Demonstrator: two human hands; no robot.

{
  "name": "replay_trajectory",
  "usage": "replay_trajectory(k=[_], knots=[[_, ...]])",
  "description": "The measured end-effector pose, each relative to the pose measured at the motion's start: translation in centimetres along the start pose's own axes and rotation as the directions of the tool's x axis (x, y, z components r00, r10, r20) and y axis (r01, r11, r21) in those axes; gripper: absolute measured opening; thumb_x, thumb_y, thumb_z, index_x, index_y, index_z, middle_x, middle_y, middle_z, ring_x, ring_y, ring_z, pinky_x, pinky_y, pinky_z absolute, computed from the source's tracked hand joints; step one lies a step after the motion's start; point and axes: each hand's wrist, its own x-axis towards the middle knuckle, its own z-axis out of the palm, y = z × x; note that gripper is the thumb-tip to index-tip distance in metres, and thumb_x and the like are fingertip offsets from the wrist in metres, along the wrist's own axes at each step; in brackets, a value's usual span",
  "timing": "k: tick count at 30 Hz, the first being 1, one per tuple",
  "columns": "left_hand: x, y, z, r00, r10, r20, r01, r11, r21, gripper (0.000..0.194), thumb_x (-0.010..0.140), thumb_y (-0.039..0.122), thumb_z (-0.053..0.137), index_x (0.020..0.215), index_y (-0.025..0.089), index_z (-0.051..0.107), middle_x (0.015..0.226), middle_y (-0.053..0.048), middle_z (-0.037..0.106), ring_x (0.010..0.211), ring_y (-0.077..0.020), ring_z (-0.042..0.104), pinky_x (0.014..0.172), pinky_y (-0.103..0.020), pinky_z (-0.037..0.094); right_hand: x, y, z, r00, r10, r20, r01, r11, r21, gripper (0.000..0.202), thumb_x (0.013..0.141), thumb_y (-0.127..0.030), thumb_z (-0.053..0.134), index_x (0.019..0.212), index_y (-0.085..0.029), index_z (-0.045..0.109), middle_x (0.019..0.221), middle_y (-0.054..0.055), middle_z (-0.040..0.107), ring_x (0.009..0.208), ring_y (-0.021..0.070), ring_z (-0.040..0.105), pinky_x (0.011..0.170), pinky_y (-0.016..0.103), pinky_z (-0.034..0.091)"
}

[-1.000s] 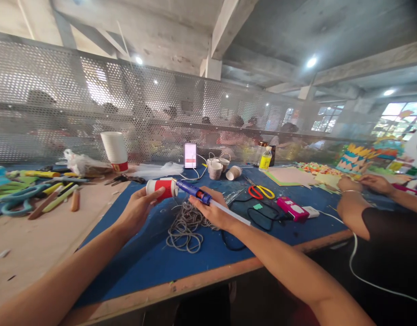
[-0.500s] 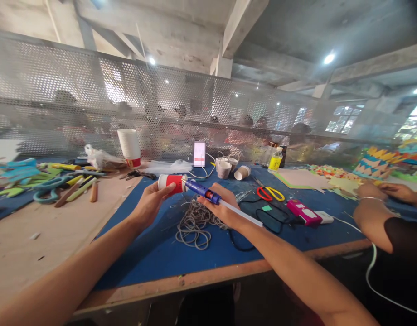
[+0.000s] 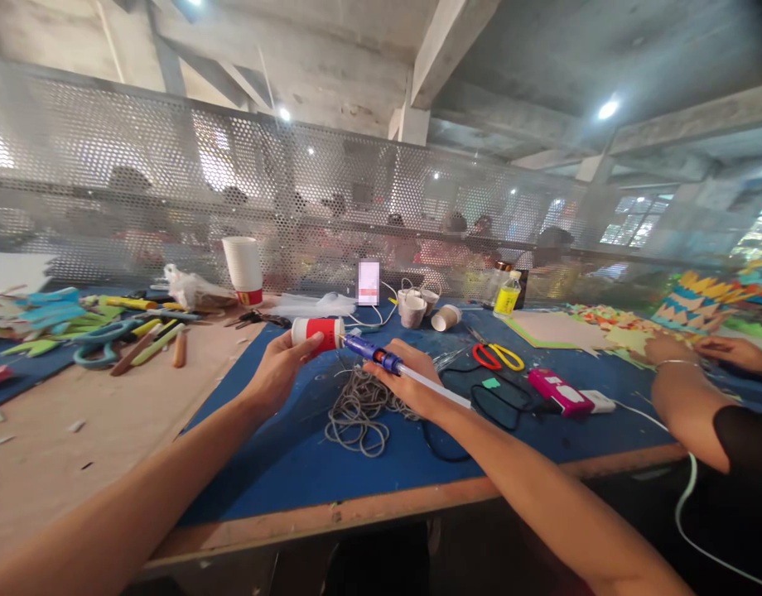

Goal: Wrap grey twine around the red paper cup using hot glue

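My left hand (image 3: 280, 364) is closed around a red and white paper cup (image 3: 324, 329), which lies sideways in the grip. In my right hand (image 3: 412, 368) is a blue hot glue gun (image 3: 372, 352), with a long white glue stick (image 3: 440, 389) coming out of its back. The gun's nozzle points left and meets or nearly meets the cup's right end; I cannot tell if they touch. Below both hands a tangle of grey cord (image 3: 359, 414) lies on the blue table mat (image 3: 262, 472).
Behind are a stack of paper cups (image 3: 243, 265), several cord-wrapped cups (image 3: 412, 308) and a yellow-labelled bottle (image 3: 507, 295). Red-yellow scissors (image 3: 499, 357) and a magenta power strip (image 3: 560, 392) lie right. Teal scissors (image 3: 101, 346) lie left. A co-worker's arm (image 3: 685, 406) rests at far right.
The view has shifted slightly, so things sit a little further right. The glue gun's nozzle has moved slightly down along the cup's end. Both hands keep their holds.
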Motion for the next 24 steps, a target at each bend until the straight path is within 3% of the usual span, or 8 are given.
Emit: replay_trajectory(k=[4,17,24], knots=[[-0.11,0.12,0.03,0.999,-0.029,0.019,0.029,1.000,-0.002,0.032,0.076,0.042,0.082,0.098,0.019,0.078,0.090,-0.007,0.081,0.080,-0.0261,0.074,0.075,-0.038,0.056,0.00,0.01,0.03,1.000,0.016,0.003,-0.016,1.000,-0.023,0.037,0.098,-0.055,0.059,0.082,-0.022,0.061,0.087,0.000,0.063,0.073,0.0135,0.058,0.066,0.025,0.038],[0.05,-0.06,-0.10,0.999,0.033,-0.008,-0.032,0.998,0.051,0.030,0.076,0.040,0.082,0.097,0.019,0.079,0.093,-0.007,0.081,0.087,-0.0249,0.073,0.085,-0.037,0.053,0.03,0.01,0.05,0.999,0.029,0.023,-0.027,0.995,-0.097,0.037,0.098,-0.056,0.058,0.083,-0.022,0.062,0.088,0.001,0.065,0.074,0.0144,0.060,0.064,0.025,0.037],[0.04,-0.16,-0.24,1.000,0.003,0.010,-0.003,0.999,0.038,0.029,0.078,0.041,0.081,0.097,0.020,0.079,0.088,-0.006,0.081,0.079,-0.0240,0.073,0.078,-0.036,0.053,0.11,-0.14,0.02,0.999,0.033,0.027,-0.030,0.993,-0.112,0.036,0.098,-0.055,0.060,0.083,-0.022,0.061,0.088,0.001,0.065,0.075,0.0149,0.061,0.064,0.025,0.037]])
